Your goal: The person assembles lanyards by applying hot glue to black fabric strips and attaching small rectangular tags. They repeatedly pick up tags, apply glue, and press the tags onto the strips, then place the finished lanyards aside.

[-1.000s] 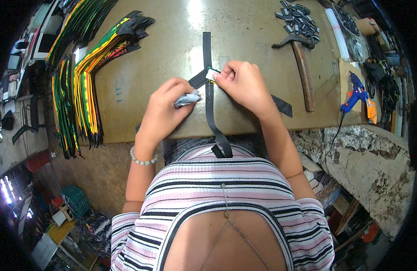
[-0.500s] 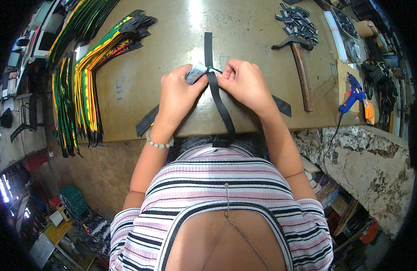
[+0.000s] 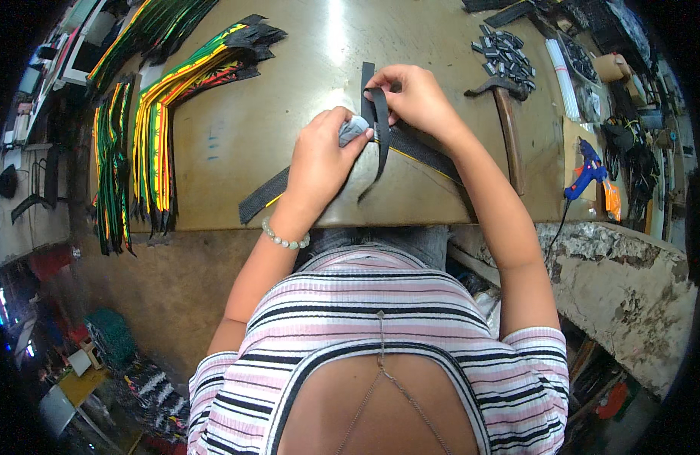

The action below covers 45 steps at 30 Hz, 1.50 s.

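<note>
Over the table, my left hand (image 3: 321, 155) is closed on a pale grey, crumpled piece (image 3: 351, 132), its thumb at the spot where black straps meet. My right hand (image 3: 420, 100), a little farther away, pinches a narrow black strap (image 3: 382, 135) that loops over and hangs down toward me. Beneath the hands, a wider black band with a yellow edge stretches out to both sides; its left arm (image 3: 265, 196) passes by my left wrist and its right arm (image 3: 426, 154) runs under my right forearm. Another black strap end (image 3: 367, 73) points away from me.
Bundles of patterned green, yellow and red straps (image 3: 154, 144) lie at the left. To the right are a hammer (image 3: 508, 133), a pile of small dark metallic pieces (image 3: 504, 57), white sticks (image 3: 564, 80) and a blue glue gun (image 3: 587, 171) with its cord over the table edge (image 3: 380, 225).
My right hand has moved up and away, carrying the narrow strap, which now loops over from its fingers. My left hand has shifted slightly right, still on the pale piece.
</note>
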{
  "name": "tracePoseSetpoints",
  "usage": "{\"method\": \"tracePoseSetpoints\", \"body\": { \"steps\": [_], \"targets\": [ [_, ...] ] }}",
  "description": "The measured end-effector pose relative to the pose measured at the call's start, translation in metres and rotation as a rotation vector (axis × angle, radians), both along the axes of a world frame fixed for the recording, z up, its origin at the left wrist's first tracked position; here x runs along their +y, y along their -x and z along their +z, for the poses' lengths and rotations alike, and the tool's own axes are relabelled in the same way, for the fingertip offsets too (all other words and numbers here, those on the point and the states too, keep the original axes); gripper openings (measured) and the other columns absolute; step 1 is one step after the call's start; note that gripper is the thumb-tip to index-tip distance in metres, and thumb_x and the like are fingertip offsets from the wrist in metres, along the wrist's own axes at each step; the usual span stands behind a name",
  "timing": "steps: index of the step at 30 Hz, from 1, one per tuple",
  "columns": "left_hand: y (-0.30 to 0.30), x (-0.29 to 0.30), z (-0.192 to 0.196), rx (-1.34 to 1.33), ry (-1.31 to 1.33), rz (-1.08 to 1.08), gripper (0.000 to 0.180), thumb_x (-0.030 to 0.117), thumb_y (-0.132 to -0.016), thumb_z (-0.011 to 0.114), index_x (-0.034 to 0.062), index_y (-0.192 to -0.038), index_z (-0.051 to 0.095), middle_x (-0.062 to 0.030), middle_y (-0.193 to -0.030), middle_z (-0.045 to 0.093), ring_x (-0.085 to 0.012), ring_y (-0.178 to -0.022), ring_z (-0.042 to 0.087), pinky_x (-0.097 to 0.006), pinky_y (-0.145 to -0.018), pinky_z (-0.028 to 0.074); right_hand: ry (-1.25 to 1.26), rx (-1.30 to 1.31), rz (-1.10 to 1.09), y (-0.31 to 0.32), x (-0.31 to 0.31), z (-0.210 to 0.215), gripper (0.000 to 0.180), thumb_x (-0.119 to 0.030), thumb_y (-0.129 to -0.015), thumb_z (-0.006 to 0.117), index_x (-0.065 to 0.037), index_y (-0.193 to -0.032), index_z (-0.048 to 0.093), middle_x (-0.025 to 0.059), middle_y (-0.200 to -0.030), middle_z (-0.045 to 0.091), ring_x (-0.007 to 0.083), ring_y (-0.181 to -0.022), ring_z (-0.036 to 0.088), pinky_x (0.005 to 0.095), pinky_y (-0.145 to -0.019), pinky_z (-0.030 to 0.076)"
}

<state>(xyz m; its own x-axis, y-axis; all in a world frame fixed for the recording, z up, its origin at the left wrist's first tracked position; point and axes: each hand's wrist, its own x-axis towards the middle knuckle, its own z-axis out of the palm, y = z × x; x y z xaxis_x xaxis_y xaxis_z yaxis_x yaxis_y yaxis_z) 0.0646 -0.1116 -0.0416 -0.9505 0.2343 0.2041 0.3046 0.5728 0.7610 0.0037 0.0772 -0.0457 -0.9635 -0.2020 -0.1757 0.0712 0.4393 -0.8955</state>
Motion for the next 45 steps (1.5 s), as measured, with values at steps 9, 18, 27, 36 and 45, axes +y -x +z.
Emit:
{"method": "tracePoseSetpoints", "body": {
  "steps": [9,18,27,36,45],
  "targets": [
    [-0.01,-0.003,-0.001,0.031,0.164,-0.104,0.037,0.012,-0.086,0.069,0.0136,-0.124,0.068,-0.017,-0.077,0.054,-0.0354,-0.071,0.058,-0.043,-0.069,0.048,-0.149,0.662,-0.348,0.01,-0.012,0.018,0.023,-0.004,-0.088,0.058,0.004,-0.108,0.065,0.0213,-0.096,0.07,0.0318,-0.08,0.07,0.0389,-0.079,0.055],
    [-0.006,-0.004,-0.002,0.013,0.149,-0.105,0.036,0.012,-0.087,0.068,0.0122,-0.123,0.068,-0.0179,-0.078,0.056,-0.0355,-0.071,0.058,-0.043,-0.068,0.047,-0.622,0.87,0.17,-0.112,0.0,-0.007,0.035,-0.005,-0.077,0.064,-0.001,-0.112,0.066,0.011,-0.113,0.065,0.0285,-0.108,0.058,0.0396,-0.09,0.048],
    [-0.015,-0.013,0.008,0.164,-0.029,-0.045,0.031,0.005,-0.083,0.069,0.0065,-0.114,0.07,-0.0165,-0.084,0.06,-0.0339,-0.073,0.061,-0.04,-0.068,0.05,-1.123,0.694,-0.665,-0.107,0.088,-0.004,0.048,-0.035,-0.095,0.061,-0.002,-0.13,0.058,0.0185,-0.125,0.06,0.0356,-0.11,0.058,0.046,-0.097,0.044],
    [-0.035,-0.041,-0.003,0.068,0.047,0.091,0.028,0.005,-0.077,0.073,0.0053,-0.105,0.072,-0.0113,-0.091,0.06,-0.0321,-0.078,0.063,-0.041,-0.07,0.051,-0.346,0.343,-0.481,-0.139,0.005,0.047,0.035,-0.032,-0.105,0.044,0.0,-0.095,0.055,0.0175,-0.064,0.058,0.0299,-0.052,0.059,0.0428,-0.051,0.046],
    [-0.035,-0.04,0.0,0.092,0.086,0.089,0.029,0.015,-0.081,0.076,0.0071,-0.108,0.073,-0.0112,-0.092,0.059,-0.0306,-0.08,0.063,-0.04,-0.071,0.052,-0.402,0.221,-0.218,-0.141,-0.022,0.053,0.038,-0.036,-0.101,0.053,0.001,-0.096,0.051,0.0325,-0.078,0.063,0.0511,-0.075,0.063,0.0569,-0.063,0.05]
  ]
}}
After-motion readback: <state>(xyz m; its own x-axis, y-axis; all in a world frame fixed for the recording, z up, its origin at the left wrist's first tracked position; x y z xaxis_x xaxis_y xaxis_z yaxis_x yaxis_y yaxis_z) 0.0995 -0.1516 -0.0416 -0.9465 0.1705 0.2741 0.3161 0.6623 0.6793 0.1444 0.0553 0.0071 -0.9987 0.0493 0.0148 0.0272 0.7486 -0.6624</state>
